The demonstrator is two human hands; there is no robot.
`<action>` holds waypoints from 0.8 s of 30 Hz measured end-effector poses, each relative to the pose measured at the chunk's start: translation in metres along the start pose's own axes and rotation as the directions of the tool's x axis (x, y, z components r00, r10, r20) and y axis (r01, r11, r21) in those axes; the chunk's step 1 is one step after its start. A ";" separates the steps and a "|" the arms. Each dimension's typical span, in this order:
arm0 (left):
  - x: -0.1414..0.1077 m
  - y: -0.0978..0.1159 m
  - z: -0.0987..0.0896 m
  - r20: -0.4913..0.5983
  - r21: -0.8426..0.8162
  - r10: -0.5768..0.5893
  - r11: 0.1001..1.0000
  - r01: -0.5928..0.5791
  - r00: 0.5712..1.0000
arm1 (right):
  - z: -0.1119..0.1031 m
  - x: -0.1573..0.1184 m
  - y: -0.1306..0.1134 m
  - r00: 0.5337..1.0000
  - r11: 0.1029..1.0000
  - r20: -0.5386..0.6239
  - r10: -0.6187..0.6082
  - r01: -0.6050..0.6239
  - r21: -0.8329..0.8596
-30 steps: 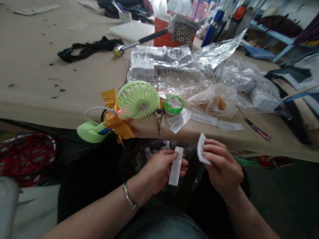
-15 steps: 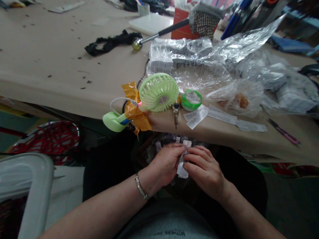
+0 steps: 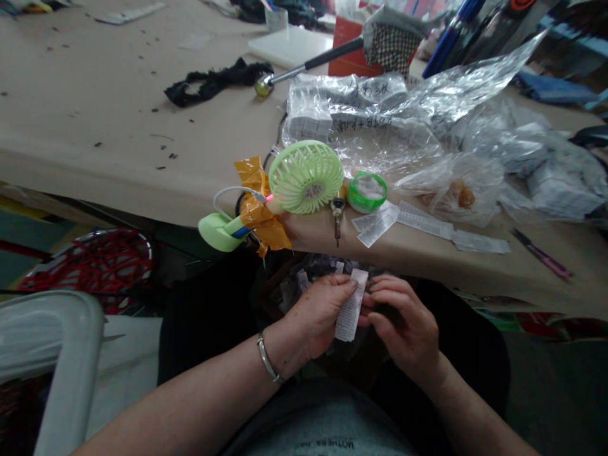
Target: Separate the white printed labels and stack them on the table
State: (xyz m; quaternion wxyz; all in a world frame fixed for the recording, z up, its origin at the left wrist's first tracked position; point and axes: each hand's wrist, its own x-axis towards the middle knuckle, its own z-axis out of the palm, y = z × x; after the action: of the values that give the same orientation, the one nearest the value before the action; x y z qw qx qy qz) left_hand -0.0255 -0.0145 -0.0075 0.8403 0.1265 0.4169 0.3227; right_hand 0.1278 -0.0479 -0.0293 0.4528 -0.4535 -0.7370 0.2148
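- At the near side, the left hand (image 3: 320, 313), with a metal bangle (image 3: 268, 358) on its wrist, pinched a narrow stack of white printed labels (image 3: 349, 311) between its thumb and the fingers behind.
- The right hand (image 3: 408, 326) stood just right of the stack, its fingers curled and its thumb apart from the forefinger, leaving a gap; whether it touched the labels could not be told.
- Near left, a pale plastic bin (image 3: 88, 354) stood below the tabletop (image 3: 118, 164), a red woven seat or basket (image 3: 95, 266) beyond it.
- Just past the hands, below the tabletop's near edge, lay a jumble of pale scraps (image 3: 299, 282).
- Along that edge, from left to right, were a light green fan (image 3: 306, 177) with orange tape (image 3: 266, 221) beside it, a thin metal-tipped tool (image 3: 337, 221), a round green container (image 3: 367, 192), loose printed strips (image 3: 424, 220) and purple-handled snips (image 3: 541, 253).
- Farther back, crumpled clear bags (image 3: 380, 136) spread across the middle and right, the left one around white stacks.
- To their left lay a black cloth strip (image 3: 213, 83) and a dark-handled hammer-like tool (image 3: 304, 66).
- At the far side stood a white board (image 3: 289, 45), a cup of pens (image 3: 276, 19) and a red box (image 3: 346, 47).
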 end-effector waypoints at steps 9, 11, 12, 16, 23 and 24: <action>-0.007 -0.005 -0.005 0.125 0.187 -0.059 0.982 0.035 0.990 | 0.016 0.009 0.014 0.765 0.592 0.194 0.614 -0.609 0.528; -0.006 -0.006 -0.009 0.178 0.188 -0.096 0.980 0.062 0.979 | 0.018 0.010 0.010 0.751 0.560 0.212 0.625 -0.621 0.549; -0.005 -0.006 -0.012 0.199 0.189 -0.112 0.979 0.074 0.973 | 0.019 0.011 0.008 0.742 0.547 0.226 0.631 -0.633 0.548; -0.004 -0.005 -0.018 0.220 0.201 -0.154 0.974 0.109 0.963 | 0.020 0.010 0.004 0.740 0.565 0.248 0.626 -0.648 0.511; -0.007 0.001 -0.017 0.179 0.215 -0.150 0.970 0.110 0.972 | 0.013 0.009 0.003 0.951 0.940 0.075 0.300 -0.308 0.145; -0.008 0.001 -0.017 0.171 0.219 -0.146 0.970 0.107 0.974 | 0.011 0.010 0.003 0.969 0.968 0.083 0.233 -0.239 0.082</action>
State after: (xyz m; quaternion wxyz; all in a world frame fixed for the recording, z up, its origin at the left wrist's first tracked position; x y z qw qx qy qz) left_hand -0.0427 -0.0195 -0.0123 0.8765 0.2164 0.3753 0.2098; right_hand 0.1175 -0.0367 -0.0320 0.4170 -0.5086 -0.6833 0.3170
